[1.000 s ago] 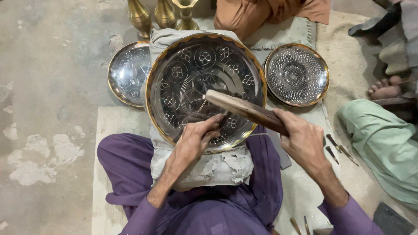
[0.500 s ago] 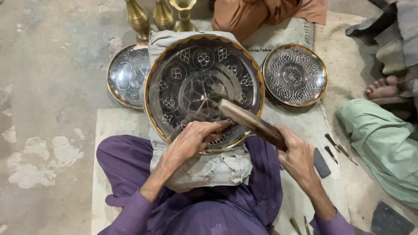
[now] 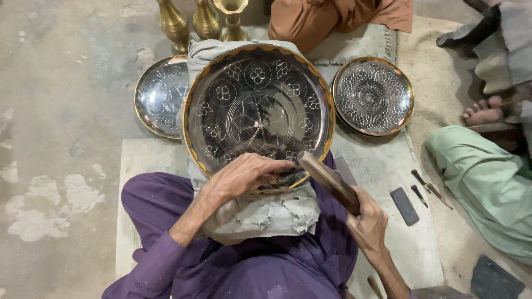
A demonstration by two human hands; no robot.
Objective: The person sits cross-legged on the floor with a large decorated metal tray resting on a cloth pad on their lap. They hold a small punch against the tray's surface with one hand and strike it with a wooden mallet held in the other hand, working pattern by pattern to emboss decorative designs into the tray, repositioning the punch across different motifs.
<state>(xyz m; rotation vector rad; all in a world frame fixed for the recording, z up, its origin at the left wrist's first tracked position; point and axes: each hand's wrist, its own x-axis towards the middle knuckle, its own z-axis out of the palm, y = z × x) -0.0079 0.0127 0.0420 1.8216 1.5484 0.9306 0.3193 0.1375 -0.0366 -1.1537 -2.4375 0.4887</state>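
Engraving is in hand: a chisel, mostly hidden, is pinched by the left hand at the tray's near edge; the mallet is gripped by the right hand. A square strike is needed.

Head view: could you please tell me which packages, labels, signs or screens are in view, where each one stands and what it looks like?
None: no package, label, sign or screen shows.
Nearest look-alike: a small dark flat rectangular block on the mat beside the right hand; whether it is a screen cannot be told.
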